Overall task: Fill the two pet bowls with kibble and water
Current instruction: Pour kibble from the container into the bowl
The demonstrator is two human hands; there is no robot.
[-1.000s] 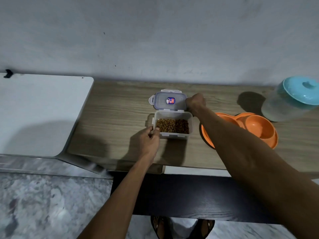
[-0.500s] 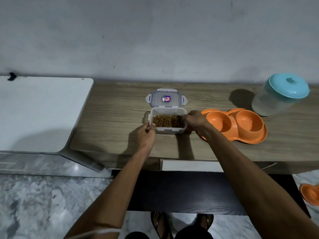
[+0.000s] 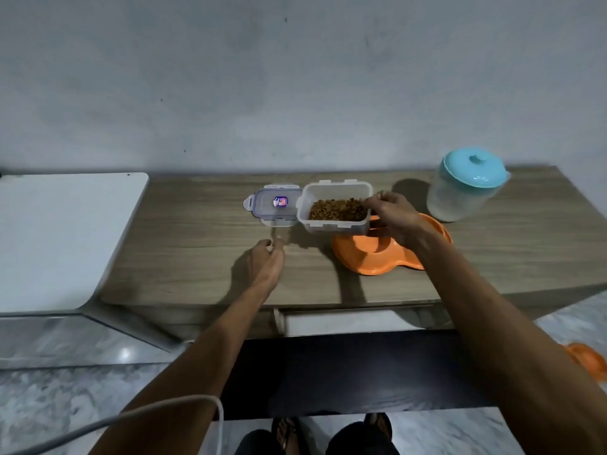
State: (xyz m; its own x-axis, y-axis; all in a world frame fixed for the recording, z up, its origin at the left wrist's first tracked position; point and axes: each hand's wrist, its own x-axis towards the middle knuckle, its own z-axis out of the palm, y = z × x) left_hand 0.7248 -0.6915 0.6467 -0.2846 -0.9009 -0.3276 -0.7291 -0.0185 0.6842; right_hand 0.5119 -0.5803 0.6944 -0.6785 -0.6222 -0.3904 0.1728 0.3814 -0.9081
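Observation:
My right hand (image 3: 392, 216) grips the right end of a clear plastic kibble container (image 3: 335, 223), held lifted above the left half of the orange double pet bowl (image 3: 353, 257). Brown kibble (image 3: 338, 209) fills its bottom. The container's clear lid (image 3: 274, 205) with a small sticker lies flat on the wooden table (image 3: 203, 257) just left of it. My left hand (image 3: 267, 262) hovers over the table below the lid, fingers loosely curled, holding nothing. A translucent water jug (image 3: 460, 198) with a teal lid (image 3: 473, 167) stands at the back right, beyond the bowl.
A white surface (image 3: 62, 238) adjoins the table on the left. A grey wall rises behind. A dark bench or shelf (image 3: 345, 372) lies below the table's front edge, with my feet under it. An orange object (image 3: 588, 359) lies on the marble floor at the right. A white cable (image 3: 131, 418) crosses my left arm.
My right hand has lifted the kibble container off the table and carried it right, over the orange bowl. My left hand has let go of the container and drawn back.

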